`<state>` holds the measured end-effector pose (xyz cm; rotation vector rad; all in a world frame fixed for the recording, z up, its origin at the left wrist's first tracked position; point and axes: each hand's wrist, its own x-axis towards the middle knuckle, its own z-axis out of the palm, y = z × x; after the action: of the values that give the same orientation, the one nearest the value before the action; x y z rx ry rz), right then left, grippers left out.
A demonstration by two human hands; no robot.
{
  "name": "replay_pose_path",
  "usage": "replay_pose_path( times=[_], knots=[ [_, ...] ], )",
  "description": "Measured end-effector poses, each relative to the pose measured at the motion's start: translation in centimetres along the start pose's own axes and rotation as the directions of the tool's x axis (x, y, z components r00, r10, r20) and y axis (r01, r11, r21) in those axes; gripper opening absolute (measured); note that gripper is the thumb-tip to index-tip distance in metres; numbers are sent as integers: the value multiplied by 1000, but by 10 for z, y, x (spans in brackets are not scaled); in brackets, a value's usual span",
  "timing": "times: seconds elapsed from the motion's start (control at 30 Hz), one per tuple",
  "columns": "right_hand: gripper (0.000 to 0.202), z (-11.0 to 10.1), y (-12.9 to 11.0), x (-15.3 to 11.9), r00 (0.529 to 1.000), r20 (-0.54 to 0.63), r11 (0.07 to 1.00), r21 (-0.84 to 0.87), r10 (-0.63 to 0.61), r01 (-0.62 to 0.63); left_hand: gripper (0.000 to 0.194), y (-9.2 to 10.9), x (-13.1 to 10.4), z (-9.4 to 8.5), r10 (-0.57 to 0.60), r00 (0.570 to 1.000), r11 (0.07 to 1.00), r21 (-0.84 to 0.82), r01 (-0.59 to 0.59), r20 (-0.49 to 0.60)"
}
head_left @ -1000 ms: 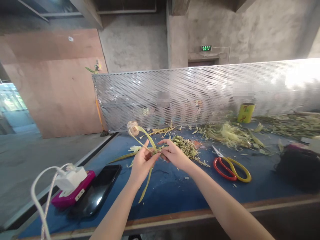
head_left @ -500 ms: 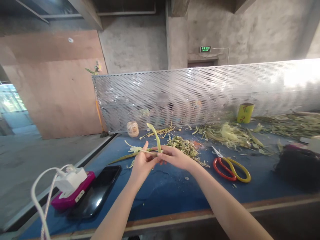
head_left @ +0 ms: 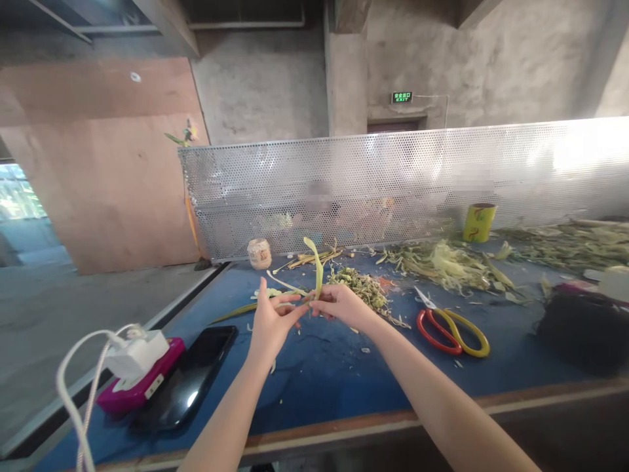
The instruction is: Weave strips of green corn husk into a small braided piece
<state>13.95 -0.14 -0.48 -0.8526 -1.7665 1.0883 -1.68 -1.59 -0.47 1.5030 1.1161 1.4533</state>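
Observation:
Both hands meet above the blue table [head_left: 339, 373], near its middle. My right hand [head_left: 341, 307] pinches a pale green leaf strip [head_left: 318, 265], which stands up from the fingertips and curls at its top. Close beside it, my left hand [head_left: 275, 318] has its thumb raised and its fingers bent toward the strip's lower end; what lies between those fingertips is too small to make out. A thin pale strand reaches up and left from the fingers. Behind the right hand lies a heap of small green scraps [head_left: 366, 288].
Scissors [head_left: 452, 328] with red and yellow handles lie at right. A black phone [head_left: 189, 377] and a pink power strip [head_left: 142, 380] are at left. Husks [head_left: 442, 265], a twine roll [head_left: 259, 254] and a yellow-green roll [head_left: 479, 223] stand before a perforated metal screen [head_left: 344, 183].
My left hand has shifted left and turned, its fingers more spread from the right hand's. The leaf strip has moved slightly right and stands more upright.

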Motion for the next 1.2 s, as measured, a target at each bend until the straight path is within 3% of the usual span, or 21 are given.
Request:
replay_pose_path(
  times=[0.13, 0.3, 0.4, 0.47, 0.57, 0.67, 0.87, 1.2],
  knots=[
    [28, 2, -1, 1, 999, -23, 998, 63, 33, -31, 108, -2, -1, 0, -12, 998, 999, 45, 9, 68],
    [30, 4, 2, 2, 992, -107, 975, 219, 62, -37, 111, 5, -7, 5, -145, 982, 986, -70, 154, 118],
    [31, 1, -2, 1, 994, -63, 958, 276, 91, -70, 107, 14, -9, 5, -181, 969, 978, -70, 195, 169],
    [29, -4, -8, 1, 992, -16, 961, 251, 122, -114, 102, 20, -7, 4, -163, 972, 984, -48, 173, 167],
    [21, -12, -19, 3, 987, 11, 984, 81, 161, -161, 99, 27, 1, 7, -108, 991, 993, -34, 111, 81],
    [14, -19, -24, 7, 985, 15, 986, 1, 170, -170, 97, 30, 11, 16, -19, 993, 999, -49, 24, 114],
    [22, -28, -13, 12, 988, -1, 976, 156, 155, -153, 81, 22, 23, 32, 75, 994, 997, -10, -75, 73],
    [26, -35, -6, 7, 986, 16, 972, 167, 167, -168, 80, 10, 26, 38, 68, 997, 958, -279, -71, -22]
  ],
)
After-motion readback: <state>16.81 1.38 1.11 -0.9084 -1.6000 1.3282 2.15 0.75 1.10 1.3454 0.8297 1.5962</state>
